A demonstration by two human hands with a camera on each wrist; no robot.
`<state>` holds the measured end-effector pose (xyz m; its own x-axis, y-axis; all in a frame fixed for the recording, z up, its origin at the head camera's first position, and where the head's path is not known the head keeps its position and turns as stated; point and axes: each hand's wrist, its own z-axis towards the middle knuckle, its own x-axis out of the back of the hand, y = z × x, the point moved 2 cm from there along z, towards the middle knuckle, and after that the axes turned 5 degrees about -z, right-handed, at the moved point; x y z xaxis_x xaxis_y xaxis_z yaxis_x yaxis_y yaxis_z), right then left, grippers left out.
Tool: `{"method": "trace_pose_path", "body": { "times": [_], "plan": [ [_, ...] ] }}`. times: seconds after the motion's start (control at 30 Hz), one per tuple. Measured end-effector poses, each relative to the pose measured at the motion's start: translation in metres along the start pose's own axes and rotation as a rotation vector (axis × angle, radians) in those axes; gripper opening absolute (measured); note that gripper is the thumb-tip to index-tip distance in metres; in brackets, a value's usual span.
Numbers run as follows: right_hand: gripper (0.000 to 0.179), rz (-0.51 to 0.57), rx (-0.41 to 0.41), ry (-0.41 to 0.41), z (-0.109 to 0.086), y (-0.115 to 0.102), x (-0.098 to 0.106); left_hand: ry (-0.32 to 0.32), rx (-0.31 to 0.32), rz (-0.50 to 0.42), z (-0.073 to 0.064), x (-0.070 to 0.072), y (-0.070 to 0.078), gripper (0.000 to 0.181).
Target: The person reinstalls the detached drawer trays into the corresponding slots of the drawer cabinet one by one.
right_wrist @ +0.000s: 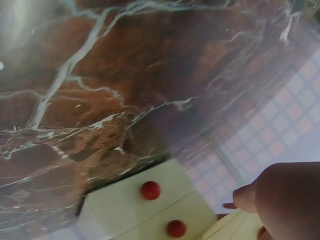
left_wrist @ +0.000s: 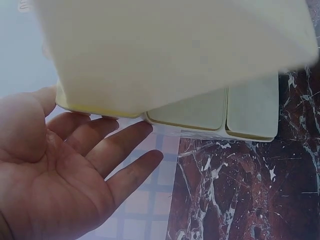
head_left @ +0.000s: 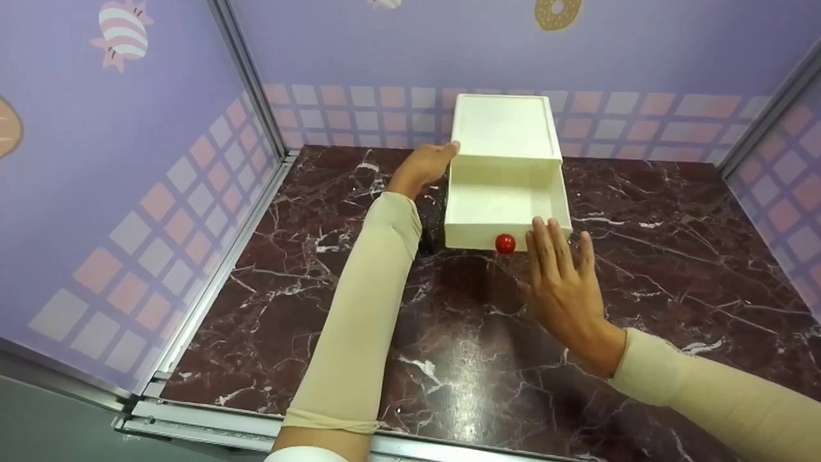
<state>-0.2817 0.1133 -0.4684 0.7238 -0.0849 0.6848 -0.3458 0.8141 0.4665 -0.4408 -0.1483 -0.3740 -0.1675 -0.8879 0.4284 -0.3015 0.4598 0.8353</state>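
A small white drawer cabinet (head_left: 505, 128) stands against the back wall, its top drawer (head_left: 503, 196) pulled out with bare inside showing. On that drawer's front sits a round red knob (head_left: 505, 244). My left hand (head_left: 423, 168) rests at the cabinet's left side, thumb at the top edge; in the left wrist view its loosely bent fingers (left_wrist: 117, 147) lie along the side panel. My right hand (head_left: 564, 289) holds its fingers straight and spread, fingertips at the right part of the drawer front, right of the knob. In the right wrist view, lower drawers (right_wrist: 125, 205) show below.
The cabinet stands on a dark red marbled tabletop (head_left: 308, 308) with white veins. Purple panels with pink and white squares (head_left: 359, 38) enclose it at the back and sides. A metal rail (head_left: 205, 427) runs along the front edge. Two red knobs (right_wrist: 150, 190) mark the lower drawers.
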Motion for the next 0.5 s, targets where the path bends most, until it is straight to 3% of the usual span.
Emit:
{"method": "trace_pose_path", "body": {
  "times": [0.23,0.33,0.4,0.5],
  "plan": [
    [0.080,0.027,0.000,-0.086,0.035,0.019,-0.026,0.012,-0.015,-0.060,0.001,0.002,0.002,0.054],
    [0.079,0.016,-0.011,-0.080,0.048,0.023,-0.033,-0.005,-0.038,-0.085,0.002,0.002,0.000,0.054],
    [0.075,0.000,-0.019,-0.028,0.053,0.022,-0.034,-0.025,-0.055,-0.113,0.003,0.001,-0.001,0.054],
    [0.055,-0.008,-0.018,0.155,0.061,0.019,-0.025,-0.028,-0.080,-0.123,0.004,0.000,-0.002,0.053]
  ]
}}
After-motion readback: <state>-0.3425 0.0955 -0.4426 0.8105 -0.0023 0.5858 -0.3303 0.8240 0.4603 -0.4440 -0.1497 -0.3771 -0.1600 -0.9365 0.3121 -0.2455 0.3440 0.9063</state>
